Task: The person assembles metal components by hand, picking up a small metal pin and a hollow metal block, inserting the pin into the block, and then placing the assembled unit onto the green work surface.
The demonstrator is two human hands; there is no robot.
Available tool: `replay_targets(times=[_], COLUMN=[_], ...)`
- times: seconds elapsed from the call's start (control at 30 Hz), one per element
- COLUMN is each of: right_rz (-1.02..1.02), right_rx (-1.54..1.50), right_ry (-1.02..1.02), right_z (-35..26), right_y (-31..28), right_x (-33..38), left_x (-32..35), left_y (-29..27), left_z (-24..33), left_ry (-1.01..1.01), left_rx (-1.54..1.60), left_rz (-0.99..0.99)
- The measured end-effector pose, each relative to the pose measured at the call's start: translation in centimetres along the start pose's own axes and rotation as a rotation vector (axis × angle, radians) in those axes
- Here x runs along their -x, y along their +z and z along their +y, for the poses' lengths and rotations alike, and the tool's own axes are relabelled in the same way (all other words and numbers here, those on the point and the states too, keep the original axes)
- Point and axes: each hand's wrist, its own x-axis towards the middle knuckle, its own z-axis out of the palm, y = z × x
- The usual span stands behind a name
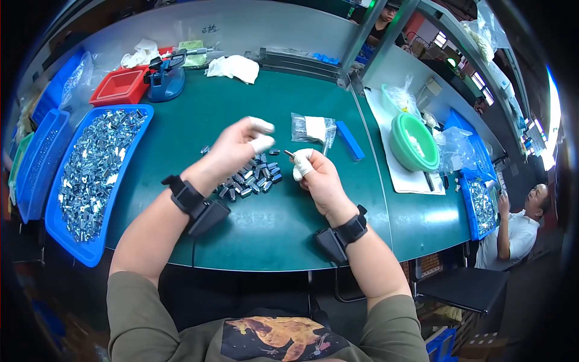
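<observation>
My left hand (238, 143) hovers over the green table (199, 108), white covers on its fingertips. Thumb and forefinger stand apart with nothing visible between them. Under and beside it lies a loose heap of small shiny metal pieces (248, 181). My right hand (318, 176), also with white-covered fingertips, pinches a thin dark rod (289, 154) whose tip points left. Just left of that tip is a single small metal piece (274, 152); whether it touches the rod I cannot tell. Each wrist wears a black strapped device.
Left stands a blue tray (96, 253) full of metal pieces, near a red bin (120, 85) and a micrometer on a blue stand (166, 84). Beyond my right hand lie a plastic bag (313, 128) and a blue bar (350, 140). A green bowl (416, 158) and a seated person (512, 232) are right.
</observation>
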Motion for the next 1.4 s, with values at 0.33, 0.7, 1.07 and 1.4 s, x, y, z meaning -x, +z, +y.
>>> replay_targets(times=[0.33,0.7,1.07,1.4], right_rz=[0.047,-0.168,-0.059,-0.386], right_rx=[0.171,-0.121,-0.004,-0.351], right_ry=[-0.192,0.245,-0.044,0.242], right_z=[0.9,-0.3,-0.3,-0.5], right_y=[0.2,-0.6,0.9,-0.8], right_x=[-0.4,0.2,0.2,0.5], left_x=[1.1,1.9,1.8,2.2], left_y=[1.2,1.2,1.8,2.3], left_z=[0.7,2.1,1.0,2.8], left_ry=[-0.092,0.207,0.023,0.475], left_rx=[-0.042,-0.421,-0.007,-0.474], left_rz=[-0.120,-0.247,-0.061,-0.193])
